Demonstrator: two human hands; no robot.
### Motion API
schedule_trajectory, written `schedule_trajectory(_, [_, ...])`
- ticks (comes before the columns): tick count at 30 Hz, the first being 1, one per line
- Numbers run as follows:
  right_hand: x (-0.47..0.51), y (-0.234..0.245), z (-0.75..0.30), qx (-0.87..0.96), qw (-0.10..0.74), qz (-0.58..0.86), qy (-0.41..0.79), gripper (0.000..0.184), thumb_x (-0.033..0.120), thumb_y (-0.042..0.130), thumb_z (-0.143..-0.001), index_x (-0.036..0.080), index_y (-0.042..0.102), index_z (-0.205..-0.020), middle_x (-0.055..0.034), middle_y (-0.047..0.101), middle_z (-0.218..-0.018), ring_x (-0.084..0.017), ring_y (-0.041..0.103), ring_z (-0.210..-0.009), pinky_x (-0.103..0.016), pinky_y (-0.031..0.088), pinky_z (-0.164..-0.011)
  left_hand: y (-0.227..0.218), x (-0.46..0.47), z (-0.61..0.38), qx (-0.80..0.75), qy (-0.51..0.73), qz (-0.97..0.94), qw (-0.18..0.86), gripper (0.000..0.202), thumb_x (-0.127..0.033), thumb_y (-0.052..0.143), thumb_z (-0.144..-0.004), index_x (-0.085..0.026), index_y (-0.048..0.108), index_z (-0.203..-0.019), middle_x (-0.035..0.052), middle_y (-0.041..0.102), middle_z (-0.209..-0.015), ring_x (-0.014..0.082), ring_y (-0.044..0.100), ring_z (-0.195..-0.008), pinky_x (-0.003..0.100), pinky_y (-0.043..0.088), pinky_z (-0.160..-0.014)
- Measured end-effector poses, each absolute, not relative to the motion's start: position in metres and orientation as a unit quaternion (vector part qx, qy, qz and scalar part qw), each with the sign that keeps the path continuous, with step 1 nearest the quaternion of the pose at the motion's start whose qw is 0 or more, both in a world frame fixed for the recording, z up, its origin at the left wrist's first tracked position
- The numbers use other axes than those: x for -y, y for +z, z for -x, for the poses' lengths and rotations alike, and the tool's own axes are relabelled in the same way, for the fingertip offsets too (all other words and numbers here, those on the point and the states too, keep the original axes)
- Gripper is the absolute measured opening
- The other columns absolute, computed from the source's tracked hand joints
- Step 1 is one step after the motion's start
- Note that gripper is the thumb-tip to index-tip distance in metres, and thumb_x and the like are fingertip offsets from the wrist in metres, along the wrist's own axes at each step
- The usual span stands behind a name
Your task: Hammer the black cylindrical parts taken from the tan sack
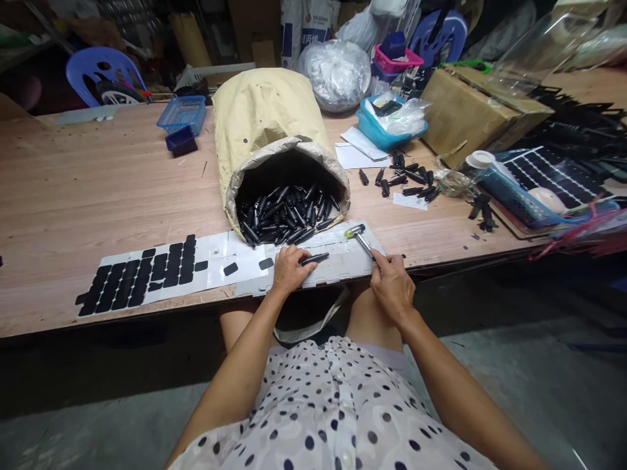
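Both hands worked at the table edge, centre of frame.
The left hand pinched a black pen part against the white sheet; the right hand gripped a small hammer below the open sack.

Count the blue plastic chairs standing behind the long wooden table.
2. The left chair stands behind the far-left end of the table. The right chair is at the top, behind the pink basket. Clutter may hide others.

white sack, blue print, too blurred to read
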State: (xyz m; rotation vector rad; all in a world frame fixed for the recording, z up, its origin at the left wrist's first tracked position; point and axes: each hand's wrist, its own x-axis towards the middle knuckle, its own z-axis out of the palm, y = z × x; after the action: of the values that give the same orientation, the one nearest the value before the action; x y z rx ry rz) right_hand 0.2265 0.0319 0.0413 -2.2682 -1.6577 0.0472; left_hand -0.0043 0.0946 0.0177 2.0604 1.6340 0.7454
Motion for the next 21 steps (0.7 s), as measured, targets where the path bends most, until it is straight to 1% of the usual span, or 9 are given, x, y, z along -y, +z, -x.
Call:
schedule_trajectory(4, [-0.035,0.037,-0.220,0.588,0.119,0.800,-0.009,0.042,0.019,0.051,-0.092,0.031,0.067,-0.130,-0.0069,0.053,-0.100,-0.014,0.046,-0.075,-0.023,0.027,-0.056,0.018,-0.089,0.011,-0.545,0.315,-0.758,0.173,0.012,-0.035,0.070,-0.085,-0.023,0.071,-0.088,0.0034,0.064,-0.082,0.0226,0.056,-0.087,0.037,0.046,-0.081])
schedule_trajectory(7, [-0.032,0.037,-0.216,0.596,0.083,0.798,-0.025,0.045,0.023,0.050,-0.094,0.034,0.063,-0.135,-0.0079,0.051,-0.103,-0.014,0.044,-0.074,-0.023,0.025,-0.054,0.016,-0.060,0.017,-0.449,0.374,-0.795,0.163,0.020,-0.038,0.059,-0.093,-0.021,0.069,-0.097,0.0064,0.069,-0.089,0.0215,0.060,-0.086,0.037,0.047,-0.080])
schedule_trajectory(9, [-0.031,0.039,-0.216,0.598,0.053,0.799,-0.026,0.046,0.026,0.047,-0.095,0.036,0.059,-0.139,-0.0081,0.050,-0.105,-0.013,0.044,-0.071,-0.023,0.024,-0.053,0.007,-0.030,0.019,-0.378,0.366,-0.827,0.198,0.024,-0.039,0.054,-0.096,-0.021,0.070,-0.102,0.0070,0.071,-0.088,0.0201,0.062,-0.080,0.035,0.048,-0.077])
schedule_trajectory(11, [-0.030,0.041,-0.216,0.596,0.027,0.802,-0.015,0.048,0.028,0.045,-0.096,0.037,0.056,-0.142,-0.0078,0.049,-0.107,-0.010,0.043,-0.065,-0.023,0.024,-0.051,-0.007,-0.002,0.019,-0.359,0.320,-0.838,0.258,0.026,-0.040,0.054,-0.095,-0.021,0.071,-0.103,0.0069,0.072,-0.084,0.0187,0.063,-0.075,0.033,0.049,-0.072])
schedule_trajectory(12, [-0.030,0.041,-0.216,0.595,0.016,0.804,-0.007,0.048,0.029,0.044,-0.097,0.037,0.055,-0.143,-0.0077,0.048,-0.109,-0.009,0.042,-0.062,-0.022,0.024,-0.050,-0.016,0.010,0.018,-0.386,0.293,-0.825,0.293,0.026,-0.039,0.055,-0.095,-0.021,0.072,-0.102,0.0067,0.073,-0.084,0.0183,0.064,-0.074,0.032,0.050,-0.072])
schedule_trajectory(14, [-0.031,0.043,-0.215,0.592,0.001,0.806,0.000,0.049,0.031,0.043,-0.097,0.038,0.052,-0.145,-0.0074,0.047,-0.111,-0.006,0.040,-0.056,-0.022,0.025,-0.048,-0.035,0.023,0.016,-0.487,0.230,-0.761,0.362,0.024,-0.037,0.059,-0.092,-0.021,0.073,-0.101,0.0054,0.073,-0.084,0.0182,0.066,-0.075,0.030,0.051,-0.072])
schedule_trajectory(17, [-0.031,0.044,-0.214,0.595,-0.009,0.804,-0.003,0.050,0.030,0.043,-0.097,0.037,0.051,-0.146,-0.0074,0.046,-0.112,-0.005,0.041,-0.054,-0.022,0.028,-0.047,-0.062,0.020,0.014,-0.643,0.129,-0.613,0.440,0.024,-0.034,0.065,-0.086,-0.023,0.074,-0.105,0.0027,0.073,-0.079,0.0206,0.069,-0.079,0.030,0.052,-0.074])
schedule_trajectory(19, [-0.031,0.046,-0.212,0.599,-0.008,0.800,-0.003,0.051,0.029,0.044,-0.096,0.036,0.051,-0.146,-0.0079,0.047,-0.112,-0.006,0.043,-0.055,-0.022,0.028,-0.047,-0.076,0.010,0.013,-0.695,0.106,-0.531,0.473,0.025,-0.032,0.069,-0.082,-0.025,0.075,-0.105,0.0027,0.074,-0.082,0.0233,0.070,-0.086,0.032,0.052,-0.079])
schedule_trajectory(21, [-0.032,0.048,-0.212,0.602,-0.008,0.798,0.001,0.052,0.027,0.044,-0.095,0.035,0.050,-0.147,-0.0087,0.047,-0.113,-0.007,0.045,-0.057,-0.022,0.029,-0.046,-0.086,-0.002,0.012,-0.711,0.121,-0.485,0.494,0.021,-0.029,0.070,-0.080,-0.025,0.075,-0.101,0.0036,0.076,-0.088,0.0244,0.070,-0.091,0.034,0.053,-0.083])
